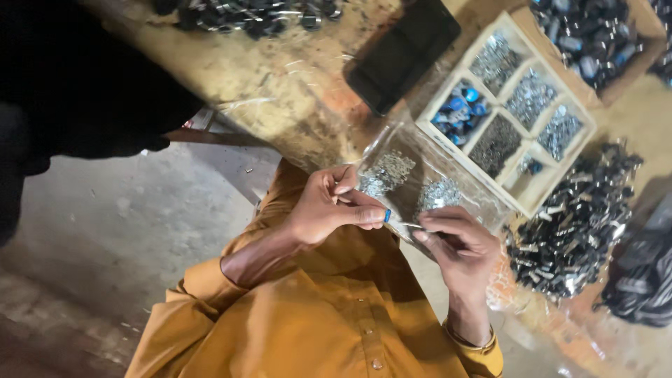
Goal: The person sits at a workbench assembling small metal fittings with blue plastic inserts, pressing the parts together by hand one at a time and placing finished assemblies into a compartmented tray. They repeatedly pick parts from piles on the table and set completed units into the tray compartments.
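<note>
My left hand [329, 204] pinches a small blue part [386, 215] at its fingertips. Just to its right, my right hand [455, 245] holds a thin metal piece [411, 225] whose tip points toward the blue part. Both hands hover over a clear plastic bag [420, 183] of small silvery parts, which lies at the edge of the worn wooden bench [280, 84]. I wear a mustard shirt and a thin bangle on the right wrist.
A wooden divided tray [588, 133] beyond the bag holds silvery screws and blue parts. Heaps of dark metal parts [574, 224] lie to the right and at the top [252, 14]. A black phone [402, 52] rests on the bench. A dark-clothed person [70, 84] stands at left.
</note>
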